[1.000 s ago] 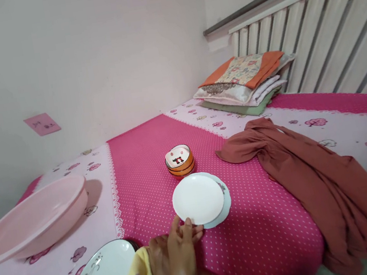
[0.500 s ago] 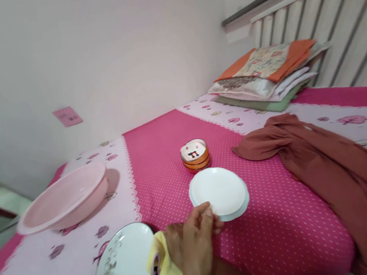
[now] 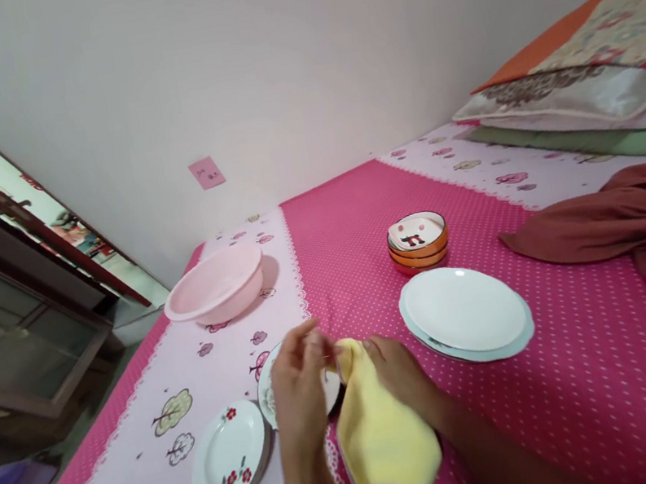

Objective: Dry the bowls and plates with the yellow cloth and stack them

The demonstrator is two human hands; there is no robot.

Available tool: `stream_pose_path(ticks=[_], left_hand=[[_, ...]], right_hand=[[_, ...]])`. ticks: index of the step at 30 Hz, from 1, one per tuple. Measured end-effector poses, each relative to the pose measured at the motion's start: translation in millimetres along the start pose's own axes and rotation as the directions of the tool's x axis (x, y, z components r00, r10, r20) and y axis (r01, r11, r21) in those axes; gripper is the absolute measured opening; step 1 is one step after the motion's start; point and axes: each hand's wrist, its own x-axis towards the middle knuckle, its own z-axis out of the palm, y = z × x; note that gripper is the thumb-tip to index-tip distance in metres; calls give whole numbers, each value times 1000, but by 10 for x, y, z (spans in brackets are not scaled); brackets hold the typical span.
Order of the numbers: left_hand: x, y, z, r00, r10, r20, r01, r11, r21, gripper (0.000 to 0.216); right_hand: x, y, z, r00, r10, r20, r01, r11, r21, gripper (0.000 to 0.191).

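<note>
Right grip (image 3: 404,373) pinches the yellow cloth (image 3: 385,430) up top | left grip (image 3: 296,374) over the patterned plate (image 3: 265,392), blurred, hold unclear | cloth between that plate and the white plate (image 3: 464,309) | danger: one loose sweep on soft bedspread (image 3: 348,246) could tip either!

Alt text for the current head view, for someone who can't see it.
A person's right hand holds a yellow cloth over a pink patterned bedspread, the left hand close beside it, partly covering a plate. Stacked plates and bowls sit to the right, a flowered plate and pink basin to the left.
</note>
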Motion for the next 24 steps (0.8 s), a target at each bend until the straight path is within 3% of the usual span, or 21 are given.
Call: stream_pose_path(ticks=[3, 5, 8, 11, 16, 24], left_hand=[[148, -185, -530, 953, 6, -302, 92, 947, 308, 47], [177, -257, -794, 913, -17, -407, 253, 807, 534, 42], [162, -298, -1005, 889, -73, -451, 414, 550, 725, 41], [156, -346, -1070, 904, -149, -401, 423, 442, 791, 37], [192, -499, -1090, 912, -217, -348, 409, 457, 790, 16], [177, -570, -1100, 918, -157, -364, 378, 624, 684, 21]], right_hand=[[25, 29, -3, 1000, 0, -14, 0, 1000, 27, 37], [44, 51, 12, 1000, -6, -20, 7, 999, 46, 35], [69, 85, 38, 1000, -13, -26, 15, 997, 69, 33], [90, 112, 47, 999, -15, -31, 17, 997, 80, 31], [102, 113, 29, 999, -21, -28, 23, 996, 86, 32], [88, 70, -7, 1000, -16, -13, 17, 994, 104, 34]])
